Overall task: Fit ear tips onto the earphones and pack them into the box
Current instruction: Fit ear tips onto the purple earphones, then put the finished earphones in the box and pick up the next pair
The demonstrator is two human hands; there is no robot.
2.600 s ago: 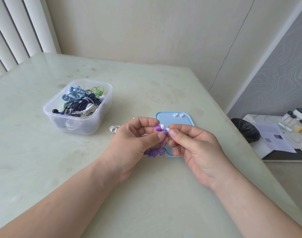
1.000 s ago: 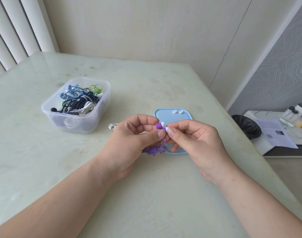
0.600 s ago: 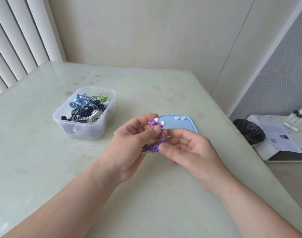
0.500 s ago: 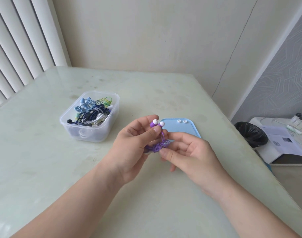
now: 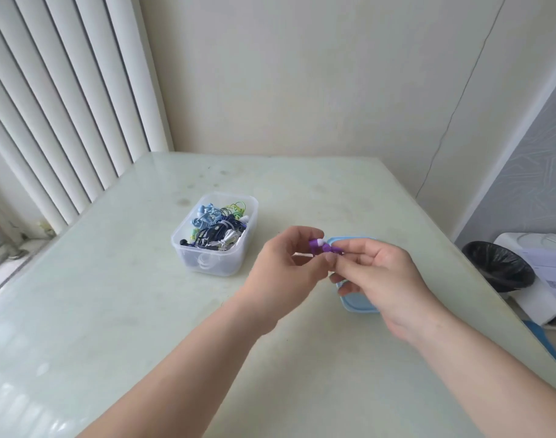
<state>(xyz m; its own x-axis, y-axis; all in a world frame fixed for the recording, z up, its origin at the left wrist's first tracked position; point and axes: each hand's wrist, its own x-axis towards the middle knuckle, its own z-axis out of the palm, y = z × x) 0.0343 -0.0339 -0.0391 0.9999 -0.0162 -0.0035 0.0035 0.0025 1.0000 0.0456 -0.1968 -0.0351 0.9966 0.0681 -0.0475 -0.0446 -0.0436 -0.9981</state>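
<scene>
Purple earphones (image 5: 320, 247) with white ear tips are held above the table between both hands. My left hand (image 5: 286, 270) pinches them with thumb and fingers, and my right hand (image 5: 380, 276) grips them from the right. Most of the purple cord is hidden behind the fingers. A clear plastic box (image 5: 216, 234) holding several tangled blue, white and green earphones stands on the table to the left of my hands. The blue lid (image 5: 358, 303) lies under my right hand, mostly covered.
The pale green table (image 5: 144, 311) ends at a wall behind and an edge on the right. White vertical blinds (image 5: 65, 105) hang on the left. Beyond the right edge, lower down, are a black-lined bin (image 5: 497, 267) and a white surface with papers (image 5: 548, 279).
The camera has tilted up and turned left, so the hands and box sit lower and further right in view. Both hands have lifted the purple earphones, and my right hand has moved up to them.
</scene>
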